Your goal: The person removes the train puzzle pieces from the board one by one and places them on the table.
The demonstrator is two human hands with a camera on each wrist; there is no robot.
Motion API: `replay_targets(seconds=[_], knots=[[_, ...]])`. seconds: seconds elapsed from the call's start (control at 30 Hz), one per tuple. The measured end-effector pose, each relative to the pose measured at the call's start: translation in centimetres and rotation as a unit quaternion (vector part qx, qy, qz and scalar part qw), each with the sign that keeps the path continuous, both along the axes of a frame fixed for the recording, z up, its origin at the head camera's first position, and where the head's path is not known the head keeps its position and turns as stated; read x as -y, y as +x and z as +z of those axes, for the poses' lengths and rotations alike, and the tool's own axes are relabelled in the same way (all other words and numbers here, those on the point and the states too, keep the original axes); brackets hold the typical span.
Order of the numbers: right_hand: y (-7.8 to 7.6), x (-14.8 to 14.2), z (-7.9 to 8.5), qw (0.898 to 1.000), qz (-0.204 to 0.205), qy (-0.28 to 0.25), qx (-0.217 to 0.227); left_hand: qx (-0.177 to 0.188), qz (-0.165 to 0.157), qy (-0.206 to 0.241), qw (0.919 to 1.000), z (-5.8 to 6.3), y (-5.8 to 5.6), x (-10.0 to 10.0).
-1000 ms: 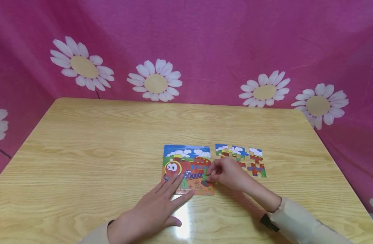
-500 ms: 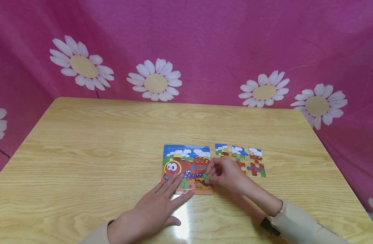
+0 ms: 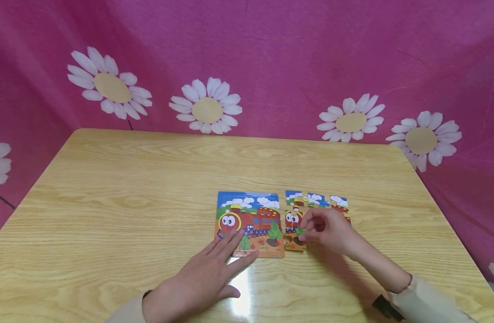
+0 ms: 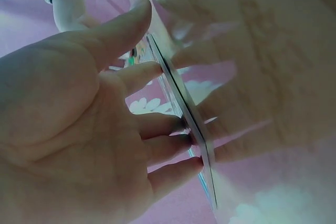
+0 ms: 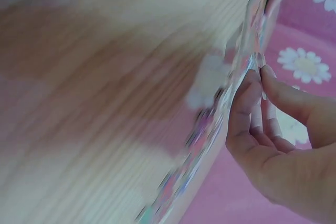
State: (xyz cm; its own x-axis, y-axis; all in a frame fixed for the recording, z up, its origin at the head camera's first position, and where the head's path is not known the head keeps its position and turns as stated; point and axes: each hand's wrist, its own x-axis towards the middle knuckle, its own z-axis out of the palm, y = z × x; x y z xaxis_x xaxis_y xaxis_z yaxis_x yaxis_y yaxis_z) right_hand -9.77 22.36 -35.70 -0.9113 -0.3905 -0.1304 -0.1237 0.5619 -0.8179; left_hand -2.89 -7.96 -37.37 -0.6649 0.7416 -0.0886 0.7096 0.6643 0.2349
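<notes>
My left hand [image 3: 202, 273] rests with fairly straight fingers on the lower left of a flat train picture board [image 3: 267, 202]. In the left wrist view the fingertips of my left hand [image 4: 121, 108] touch the board's edge [image 4: 181, 95]. To the right of the board my right hand [image 3: 331, 229] pinches a jigsaw piece [image 3: 294, 246] with orange ground and a green plant, its right part covered by the fingers. Just above it lies a piece with the train's eyes [image 3: 292, 219]. In the right wrist view, thumb and index finger of my right hand [image 5: 286, 140] meet at the tips.
Several other jigsaw pieces lie in rows on the right, such as a cloud piece [image 3: 316, 198] and a sky piece [image 3: 293, 195]; my right hand hides some. The wooden table [image 3: 129, 202] ends against a pink flowered cloth [image 3: 271, 58].
My right hand has moved right, from above the board's lower right corner to the loose pieces, carrying the jigsaw piece. The board's tree now shows. My left hand has stayed in place.
</notes>
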Motion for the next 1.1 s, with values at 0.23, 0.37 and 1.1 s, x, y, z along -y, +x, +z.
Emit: replay_targets(seconds=[0.23,0.37,1.1], knots=[[1.0,-3.9,-0.3,0.998,-0.038,0.044,-0.012,-0.014,0.001,0.008,0.9999,-0.1,0.1,0.1],[1.5,-5.9,-0.6,0.996,-0.052,0.065,-0.006,-0.020,-0.001,0.010,0.9998,0.0,0.1,0.1],[2.0,-9.4,-1.2,0.979,-0.075,0.182,-0.052,-0.009,0.001,0.003,1.0000,0.0,0.0,0.2]])
